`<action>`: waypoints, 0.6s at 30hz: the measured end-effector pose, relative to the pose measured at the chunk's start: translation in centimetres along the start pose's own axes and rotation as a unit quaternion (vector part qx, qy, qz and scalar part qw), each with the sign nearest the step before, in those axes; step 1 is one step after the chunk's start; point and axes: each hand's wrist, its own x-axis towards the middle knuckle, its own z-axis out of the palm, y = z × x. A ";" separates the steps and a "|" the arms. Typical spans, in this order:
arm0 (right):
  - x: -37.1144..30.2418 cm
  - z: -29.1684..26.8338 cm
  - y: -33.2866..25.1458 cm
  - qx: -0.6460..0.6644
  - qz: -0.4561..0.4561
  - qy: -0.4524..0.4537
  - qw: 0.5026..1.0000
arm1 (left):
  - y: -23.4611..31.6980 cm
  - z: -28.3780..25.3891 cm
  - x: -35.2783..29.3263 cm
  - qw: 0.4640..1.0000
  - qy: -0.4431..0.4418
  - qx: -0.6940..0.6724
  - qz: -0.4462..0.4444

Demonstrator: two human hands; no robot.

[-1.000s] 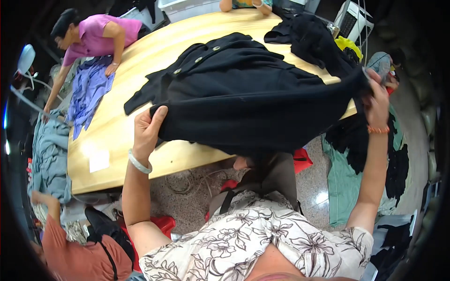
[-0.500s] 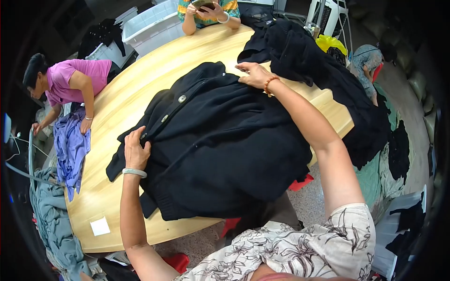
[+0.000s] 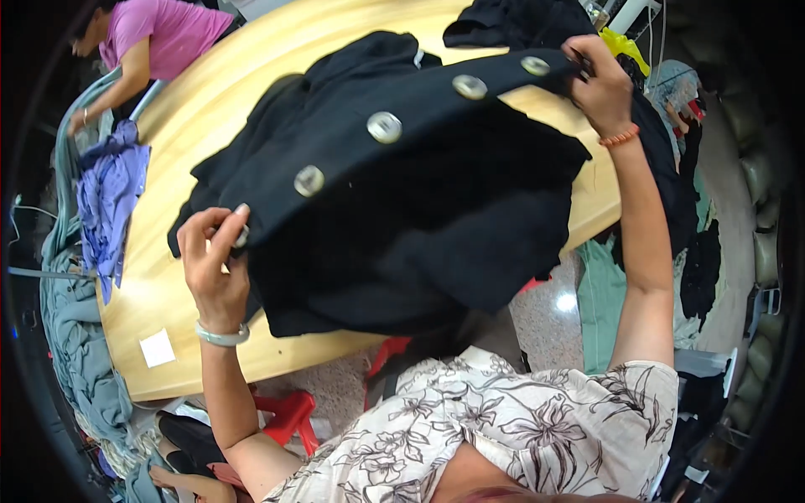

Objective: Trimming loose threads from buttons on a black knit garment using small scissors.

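In front of you, a pale wooden table [image 3: 159, 285]; below, speckled floor [image 3: 545, 335] with bright glare [image 3: 567, 302]; left, a red stool [image 3: 289, 411].

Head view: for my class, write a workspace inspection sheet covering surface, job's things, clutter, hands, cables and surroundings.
Surface: pale wooden table, partly covered.
Job's things: black fabric garment with round pale buttons, partly over the table.
Clutter: square white paper; crumpled purple fabric garment at the left edge; black fabric heap at the far side.
Hands: left hand and right hand, each gripping the black garment's buttoned edge.
Cables: thin pale line, far left, possibly a cable; too blurred to tell.
Surroundings: co-worker in pink shirt; speckled grey floor; red plastic object.
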 end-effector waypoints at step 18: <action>-15.6 -9.3 -8.4 -0.018 0.156 -0.208 0.965 | 4.1 2.3 -9.3 0.983 -0.062 -0.111 -0.129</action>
